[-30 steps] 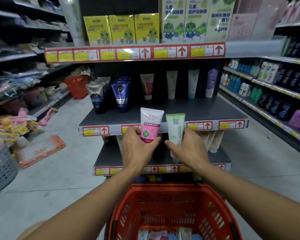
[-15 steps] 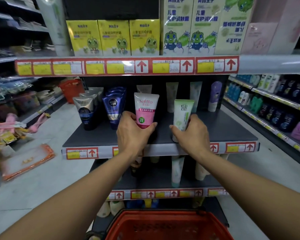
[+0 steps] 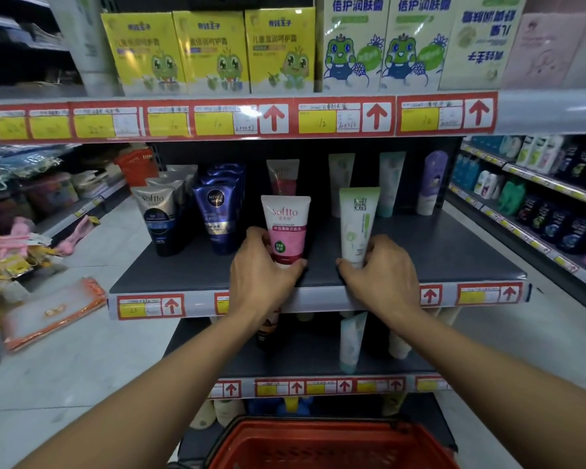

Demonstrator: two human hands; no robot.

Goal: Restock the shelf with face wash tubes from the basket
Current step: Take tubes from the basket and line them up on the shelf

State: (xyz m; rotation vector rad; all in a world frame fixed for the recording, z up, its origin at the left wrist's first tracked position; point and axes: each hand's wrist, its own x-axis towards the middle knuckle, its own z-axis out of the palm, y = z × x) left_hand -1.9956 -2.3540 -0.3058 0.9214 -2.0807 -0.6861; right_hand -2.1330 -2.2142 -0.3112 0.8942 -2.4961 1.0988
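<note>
Below, only the rim of the red basket (image 3: 332,445) shows, its contents cut off. Dark shop shelf (image 3: 437,255) with red price tags along its edge, pale tiled aisle floor. Left hand (image 3: 263,275) grips the base of an upright pink Softto tube (image 3: 286,228); right hand (image 3: 381,275) grips an upright green-and-white tube (image 3: 356,225), both near the shelf's front.

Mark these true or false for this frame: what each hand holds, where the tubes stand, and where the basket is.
1. The left hand grips a pink-and-white plastic Softto tube. True.
2. The right hand holds a dark blue tube. False: it holds a white-and-green plastic tube.
3. Both held tubes stand upright, cap down, on the grey metal middle shelf. True.
4. The red plastic basket sits on the top shelf. False: it is low, below the arms.
</note>
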